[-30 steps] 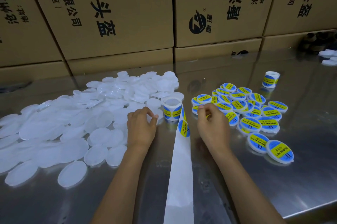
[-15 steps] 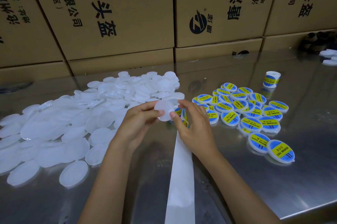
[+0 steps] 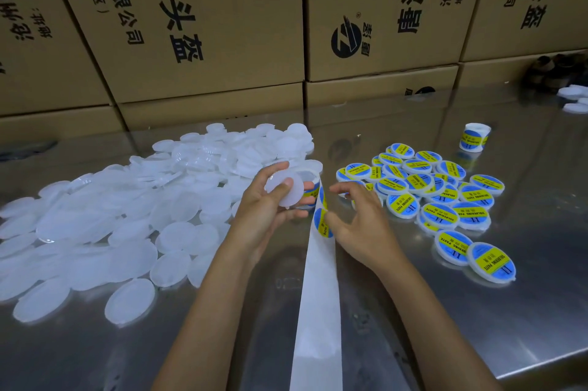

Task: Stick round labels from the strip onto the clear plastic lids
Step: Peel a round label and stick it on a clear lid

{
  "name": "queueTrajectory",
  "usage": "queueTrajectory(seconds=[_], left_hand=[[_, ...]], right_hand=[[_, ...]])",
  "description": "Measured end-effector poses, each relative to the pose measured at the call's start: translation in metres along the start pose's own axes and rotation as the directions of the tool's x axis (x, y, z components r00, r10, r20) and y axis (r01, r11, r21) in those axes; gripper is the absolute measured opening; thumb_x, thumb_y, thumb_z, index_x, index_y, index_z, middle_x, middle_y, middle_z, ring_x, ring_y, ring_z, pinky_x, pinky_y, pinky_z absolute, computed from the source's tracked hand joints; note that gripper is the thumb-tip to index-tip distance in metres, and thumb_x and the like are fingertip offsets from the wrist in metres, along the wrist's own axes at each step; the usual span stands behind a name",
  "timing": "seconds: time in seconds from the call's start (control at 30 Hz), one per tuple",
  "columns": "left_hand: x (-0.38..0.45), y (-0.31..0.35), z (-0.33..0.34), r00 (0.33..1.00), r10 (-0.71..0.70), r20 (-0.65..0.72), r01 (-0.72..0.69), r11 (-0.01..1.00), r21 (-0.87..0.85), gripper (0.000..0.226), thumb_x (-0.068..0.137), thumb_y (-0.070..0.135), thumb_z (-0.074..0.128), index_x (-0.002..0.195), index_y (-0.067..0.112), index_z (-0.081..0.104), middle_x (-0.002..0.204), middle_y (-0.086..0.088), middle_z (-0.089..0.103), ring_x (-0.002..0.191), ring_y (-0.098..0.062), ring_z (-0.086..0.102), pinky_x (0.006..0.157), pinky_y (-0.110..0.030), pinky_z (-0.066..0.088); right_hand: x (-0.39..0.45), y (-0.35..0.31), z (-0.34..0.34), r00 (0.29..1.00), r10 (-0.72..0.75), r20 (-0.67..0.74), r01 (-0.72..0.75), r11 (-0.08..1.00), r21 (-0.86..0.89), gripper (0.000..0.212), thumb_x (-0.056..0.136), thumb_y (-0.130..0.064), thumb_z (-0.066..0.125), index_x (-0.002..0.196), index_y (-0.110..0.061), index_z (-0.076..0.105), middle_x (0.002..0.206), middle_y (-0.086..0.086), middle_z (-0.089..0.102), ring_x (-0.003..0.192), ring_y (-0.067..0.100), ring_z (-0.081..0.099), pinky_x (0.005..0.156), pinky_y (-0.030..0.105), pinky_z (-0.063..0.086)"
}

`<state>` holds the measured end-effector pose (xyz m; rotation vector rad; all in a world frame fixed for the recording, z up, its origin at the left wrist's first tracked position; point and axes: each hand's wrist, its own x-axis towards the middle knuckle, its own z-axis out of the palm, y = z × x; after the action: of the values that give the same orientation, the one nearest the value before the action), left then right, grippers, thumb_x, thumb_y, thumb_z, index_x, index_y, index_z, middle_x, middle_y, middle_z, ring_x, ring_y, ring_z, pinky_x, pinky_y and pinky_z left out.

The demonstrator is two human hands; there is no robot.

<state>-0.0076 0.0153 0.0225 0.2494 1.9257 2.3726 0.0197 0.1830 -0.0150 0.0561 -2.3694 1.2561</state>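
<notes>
1. The left hand (image 3: pixel 264 206) holds one plain translucent round plastic lid (image 3: pixel 284 187) tilted up off the shiny steel table (image 3: pixel 477 311), thumb pressed on its face and fingers curled behind it.
2. The right hand (image 3: pixel 356 225) is just right of the white backing strip (image 3: pixel 318 295); its thumb tip touches the edge of a blue-and-yellow round label (image 3: pixel 322 222) that sits on the strip, the other fingers loosely curled above. Whether the label is pinched cannot be told.
3. Two labels show on the strip below the label roll (image 3: pixel 310 188), which stands behind the held lid; the strip runs from that roll toward the near edge of the table, bare of labels lower down.
4. Left of the strip lies a wide heap of unlabelled clear lids (image 3: pixel 111 225), too many and too overlapped to count.
5. Right of the strip is a cluster of labelled lids (image 3: pixel 439 196), roughly twenty-five, overlapping.
6. A second label roll (image 3: pixel 474 138) stands alone farther right of the strip, beyond that cluster.
7. Brown printed cardboard boxes (image 3: pixel 206 24) are stacked along the far side of the table.
</notes>
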Motion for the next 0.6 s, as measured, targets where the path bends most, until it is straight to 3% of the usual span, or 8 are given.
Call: queueTrajectory(seconds=[0.1,0.23,0.33,0.43,0.53,0.6], left_hand=[[0.004,-0.005,0.000,1.000,0.026,-0.011,-0.026,1.000,-0.014,0.030,0.104,0.009,0.051,0.129,0.024,0.056,0.105,-0.018,0.075,0.088,-0.031,0.076,0.071,-0.031,0.061],[0.009,-0.018,0.001,0.996,0.021,-0.088,-0.015,0.997,0.073,0.042,0.081,0.019,0.076,0.115,0.040,0.063,0.115,-0.011,0.071,0.097,-0.027,0.074,0.086,-0.040,0.061],[0.009,-0.028,0.001,0.990,0.055,-0.127,-0.033,0.985,0.169,0.051,0.072,0.019,0.079,0.109,0.049,0.062,0.123,-0.001,0.064,0.114,-0.025,0.065,0.092,-0.041,0.059],[0.011,-0.033,-0.002,0.984,0.112,-0.140,-0.070,0.960,0.272,0.059,0.076,0.009,0.083,0.108,0.049,0.054,0.111,0.017,0.061,0.105,-0.006,0.064,0.074,-0.018,0.058],[0.014,-0.034,-0.003,0.986,0.101,-0.136,-0.068,0.972,0.226,0.061,0.073,0.002,0.085,0.109,0.040,0.054,0.090,0.021,0.067,0.083,0.005,0.068,0.060,-0.015,0.055],[0.014,-0.033,-0.002,0.985,0.099,-0.140,-0.068,0.975,0.212,0.059,0.073,-0.002,0.085,0.110,0.034,0.056,0.094,0.012,0.067,0.082,0.002,0.069,0.059,-0.015,0.055]], right_hand=[[-0.004,0.004,0.005,0.988,0.011,0.154,0.011,0.990,-0.138,0.055,0.084,-0.028,0.072,0.135,-0.021,0.051,0.132,-0.009,0.052,0.124,0.013,0.041,0.105,0.032,0.036],[-0.007,0.004,0.009,0.984,-0.039,0.176,0.068,0.984,-0.162,0.060,0.080,-0.036,0.076,0.133,-0.026,0.049,0.125,-0.014,0.052,0.115,0.009,0.041,0.100,0.030,0.037],[-0.008,0.001,0.011,0.982,-0.095,0.166,0.120,0.982,-0.146,0.060,0.076,-0.031,0.081,0.129,-0.023,0.053,0.121,-0.012,0.055,0.113,0.009,0.044,0.095,0.028,0.040],[-0.008,-0.003,0.013,0.979,-0.136,0.151,0.146,0.987,-0.059,0.058,0.077,-0.020,0.080,0.128,-0.016,0.053,0.123,-0.006,0.056,0.112,0.012,0.050,0.094,0.022,0.041],[-0.008,-0.006,0.013,0.982,-0.140,0.128,0.145,0.989,-0.029,0.055,0.079,-0.016,0.078,0.127,-0.016,0.053,0.120,-0.008,0.056,0.109,0.010,0.052,0.092,0.021,0.042],[-0.008,-0.006,0.013,0.984,-0.135,0.120,0.138,0.990,-0.016,0.053,0.078,-0.017,0.080,0.124,-0.018,0.055,0.117,-0.010,0.058,0.107,0.008,0.053,0.090,0.019,0.043]])
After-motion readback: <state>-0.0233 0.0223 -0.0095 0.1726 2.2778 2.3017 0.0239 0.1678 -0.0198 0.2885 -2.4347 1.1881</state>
